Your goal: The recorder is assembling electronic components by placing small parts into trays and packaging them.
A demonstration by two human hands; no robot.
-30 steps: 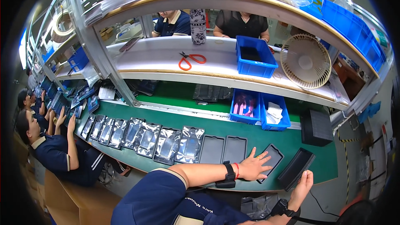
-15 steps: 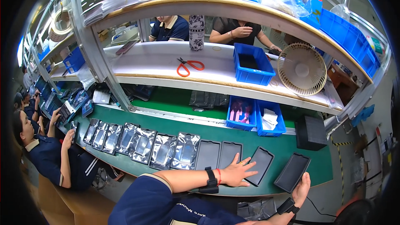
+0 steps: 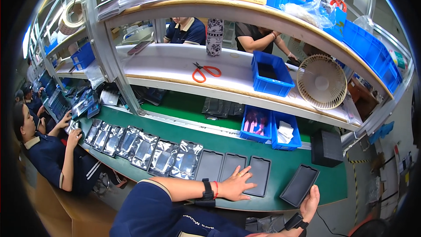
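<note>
Spread-fingered, my left hand (image 3: 235, 184) rests over the lower edges of two black plastic trays, a middle tray (image 3: 233, 165) and the tray to its right (image 3: 259, 171). Another bare tray (image 3: 209, 163) lies left of these. My right hand (image 3: 310, 202) grips the lower right edge of a separate black tray (image 3: 300, 184), which is tilted above or against the right end of the bench; whether it touches cannot be told. Leftward along the bench runs a row of several trays with clear shiny bags, the nearest being a bagged tray (image 3: 187, 160).
A stack of black trays (image 3: 327, 148) stands at the right on the green bench (image 3: 329, 180). Blue bins, one with pink items (image 3: 255, 123) and one with white packets (image 3: 284, 132), sit behind. Red-handled scissors (image 3: 205, 72) and a fan (image 3: 322, 81) are on the shelf. A co-worker (image 3: 52, 158) sits at left.
The rightmost tray of the row has moved left and straightened beside its neighbour, with my left hand moving left. My right hand still holds its tray, now shifted slightly left.
</note>
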